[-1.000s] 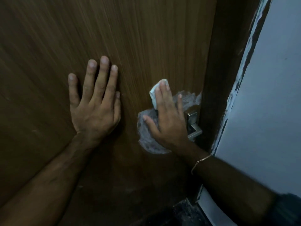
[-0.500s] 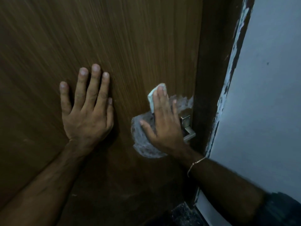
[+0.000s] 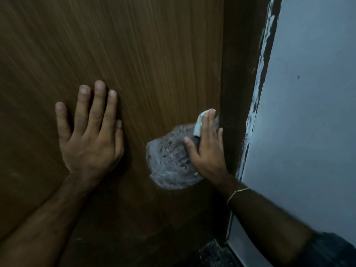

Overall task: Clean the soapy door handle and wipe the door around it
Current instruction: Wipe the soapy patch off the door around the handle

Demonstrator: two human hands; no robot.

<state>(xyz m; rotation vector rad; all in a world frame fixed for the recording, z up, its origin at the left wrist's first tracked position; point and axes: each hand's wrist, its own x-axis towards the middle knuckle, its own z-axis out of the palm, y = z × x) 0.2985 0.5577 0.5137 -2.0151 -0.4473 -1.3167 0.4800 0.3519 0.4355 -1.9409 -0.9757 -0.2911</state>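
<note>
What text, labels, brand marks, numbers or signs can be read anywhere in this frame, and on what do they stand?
None: no readable text anywhere.
Door: bare wood grain, no label or number.
Soap patch: foam only.
Cloth under the right hand: plain, no print visible.
Wall: blank apart from a small dark speck.
Handle: hidden behind the right hand, so any maker's mark cannot be checked.
Left hand: flat on the door, covers no visible sign.

Dim, murky light; the door (image 3: 134,54) grain smears with motion blur, lower corners sink into shadow.
</note>
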